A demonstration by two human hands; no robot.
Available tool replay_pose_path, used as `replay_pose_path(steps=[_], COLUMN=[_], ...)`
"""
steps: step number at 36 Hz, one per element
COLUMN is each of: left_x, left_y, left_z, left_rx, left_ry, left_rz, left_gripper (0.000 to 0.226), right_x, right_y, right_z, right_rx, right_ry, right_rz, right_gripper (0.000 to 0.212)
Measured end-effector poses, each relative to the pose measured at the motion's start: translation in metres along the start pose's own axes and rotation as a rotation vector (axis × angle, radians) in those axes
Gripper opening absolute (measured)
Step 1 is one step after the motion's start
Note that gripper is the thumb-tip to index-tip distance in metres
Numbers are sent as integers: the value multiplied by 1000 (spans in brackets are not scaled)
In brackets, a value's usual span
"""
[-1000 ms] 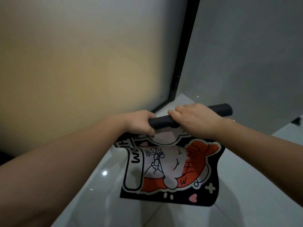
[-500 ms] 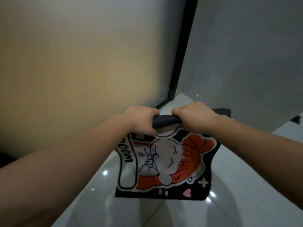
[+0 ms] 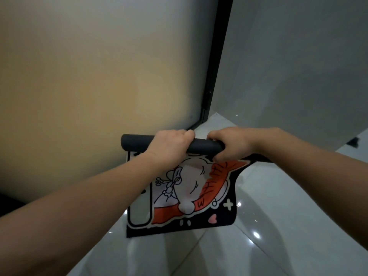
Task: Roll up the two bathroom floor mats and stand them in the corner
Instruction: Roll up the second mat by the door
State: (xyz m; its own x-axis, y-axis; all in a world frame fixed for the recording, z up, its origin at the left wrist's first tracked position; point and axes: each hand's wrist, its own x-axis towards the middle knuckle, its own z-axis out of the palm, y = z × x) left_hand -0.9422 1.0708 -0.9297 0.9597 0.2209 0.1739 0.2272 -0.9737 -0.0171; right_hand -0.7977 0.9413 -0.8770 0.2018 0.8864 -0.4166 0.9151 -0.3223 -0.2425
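Black-backed mat [image 3: 185, 196], half rolled, hangs gripped in both hands [image 3: 199, 145] before frosted glass door [image 3: 99, 76].

The mat [image 3: 191, 198] hangs in the air above the floor [image 3: 278, 246], its top edge wound into a roll [image 3: 203, 146] lying crosswise. 2 hands sit on that roll side by side: the left hand [image 3: 169, 147] left of the right hand [image 3: 229, 143]. Behind them, a panel [image 3: 99, 76] at left meets a wall [image 3: 298, 66] at right, with a frame [image 3: 216, 62] between.
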Motion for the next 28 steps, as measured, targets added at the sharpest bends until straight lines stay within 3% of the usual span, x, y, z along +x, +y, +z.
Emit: replay_pose_path(steps=[2, 5, 8, 11, 15, 20, 23, 25, 28], left_x=[2, 7, 9, 9, 7, 2, 3, 5, 11], left_y=[3, 2, -3, -7, -8, -4, 1, 2, -1], left_z=[0, -2, -3, 1, 4, 8, 5, 4, 0], left_rx=[11, -20, -300, -509, -417, -202, -127, -96, -87], left_ry=[-37, -165, -371, -420, -330, -173, -63, -41, -112], left_rz=[4, 15, -67, -137, -126, -40, 14, 21, 13], left_gripper=[27, 34, 39, 28, 21, 33, 37, 36, 39], right_x=[2, 2, 0, 1, 3, 3, 2, 1, 1], right_y=[1, 1, 4, 3, -3, 3, 4, 3, 2], right_z=[7, 17, 24, 29, 28, 11, 7, 11, 20], right_rx=[-53, -292, -532, -623, -531, -187, -16, -7, -241], right_ry=[31, 211, 382, 511, 421, 133, 5, 53, 240], right_rz=[5, -55, -163, -271, -204, 3, 60, 58, -1], right_gripper=[23, 20, 18, 16, 27, 43, 33, 22, 19])
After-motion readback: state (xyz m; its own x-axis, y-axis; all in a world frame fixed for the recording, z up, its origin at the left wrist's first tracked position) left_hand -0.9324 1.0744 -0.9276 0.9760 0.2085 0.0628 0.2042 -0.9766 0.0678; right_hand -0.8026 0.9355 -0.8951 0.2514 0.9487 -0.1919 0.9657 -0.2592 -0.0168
